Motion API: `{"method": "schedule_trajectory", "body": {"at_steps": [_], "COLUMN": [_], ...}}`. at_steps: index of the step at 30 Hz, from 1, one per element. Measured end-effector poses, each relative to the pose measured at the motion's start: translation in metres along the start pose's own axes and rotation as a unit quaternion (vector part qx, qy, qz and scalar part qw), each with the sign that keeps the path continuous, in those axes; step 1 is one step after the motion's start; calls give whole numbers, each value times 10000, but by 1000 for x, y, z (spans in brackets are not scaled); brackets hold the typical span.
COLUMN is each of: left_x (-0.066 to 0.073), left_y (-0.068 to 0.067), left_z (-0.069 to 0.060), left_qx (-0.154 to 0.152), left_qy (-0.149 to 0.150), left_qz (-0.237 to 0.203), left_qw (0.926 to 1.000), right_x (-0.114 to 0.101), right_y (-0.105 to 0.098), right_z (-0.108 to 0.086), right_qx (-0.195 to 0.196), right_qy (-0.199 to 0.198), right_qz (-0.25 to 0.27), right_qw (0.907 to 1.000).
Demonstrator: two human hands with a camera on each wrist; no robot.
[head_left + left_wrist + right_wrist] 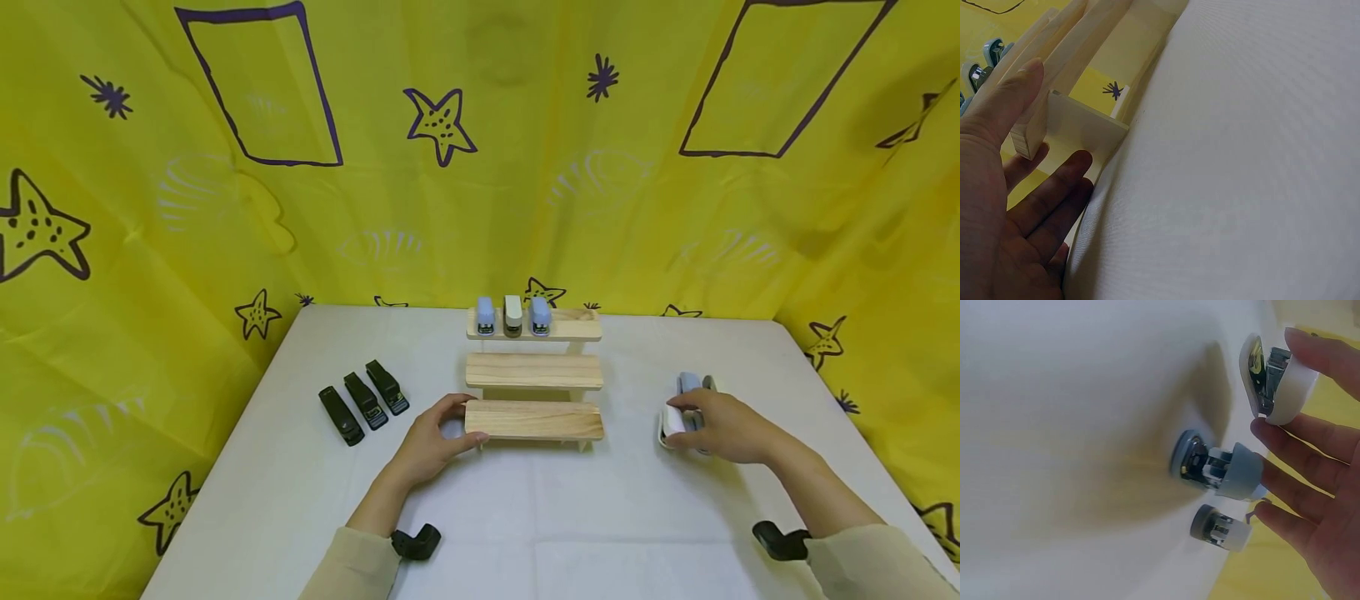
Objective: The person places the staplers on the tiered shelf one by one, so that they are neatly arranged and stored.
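A three-step wooden rack (534,419) stands mid-table. My left hand (435,440) grips the left end of its lowest shelf, thumb at the front edge and index finger at the back; in the left wrist view the other fingers reach beside the support board (1082,128). On the top step sit a blue stapler (485,315), a white one (512,314) and another blue one (540,315). At the right, my right hand (723,427) pinches a white stapler (1297,390) between thumb and fingers. Close by are a blue stapler (1241,472) and a grey-and-white one (1229,531), partly hidden in the head view.
Left of the rack, three black staplers (364,400) lie side by side at a slant on the white tabletop (540,517). A yellow curtain (510,208) with drawn starfish closes off the back and sides. Each wrist wears a black band mount (417,542).
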State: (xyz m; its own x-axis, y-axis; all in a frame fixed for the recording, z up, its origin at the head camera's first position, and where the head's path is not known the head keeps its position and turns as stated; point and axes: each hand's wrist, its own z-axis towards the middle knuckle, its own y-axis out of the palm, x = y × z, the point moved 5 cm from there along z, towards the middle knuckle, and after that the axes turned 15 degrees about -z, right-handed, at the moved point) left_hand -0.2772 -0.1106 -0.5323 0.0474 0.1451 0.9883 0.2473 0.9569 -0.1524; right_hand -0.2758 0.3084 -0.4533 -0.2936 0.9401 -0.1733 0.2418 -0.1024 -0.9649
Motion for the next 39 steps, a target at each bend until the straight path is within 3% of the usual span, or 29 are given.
{"method": "schedule_trajectory", "body": {"at_steps": [9,23,39], "left_x": [0,-1,0], "left_y": [0,0,0], "left_z": [0,1,0], "left_qx": [-8,-34,-49], "left_qy": [2,10,103], "left_qz": [-32,-15,19], "left_qw": [10000,10000,9999], "right_x": [-11,-18,-27], "right_y": [-11,-29,-48], "right_z": [4,8,15], "right_qx": [217,49,236], "right_qy": [-242,-94,-84], "right_qz": [-112,-52,46], "right_qw": [9994,9999,9997]}}
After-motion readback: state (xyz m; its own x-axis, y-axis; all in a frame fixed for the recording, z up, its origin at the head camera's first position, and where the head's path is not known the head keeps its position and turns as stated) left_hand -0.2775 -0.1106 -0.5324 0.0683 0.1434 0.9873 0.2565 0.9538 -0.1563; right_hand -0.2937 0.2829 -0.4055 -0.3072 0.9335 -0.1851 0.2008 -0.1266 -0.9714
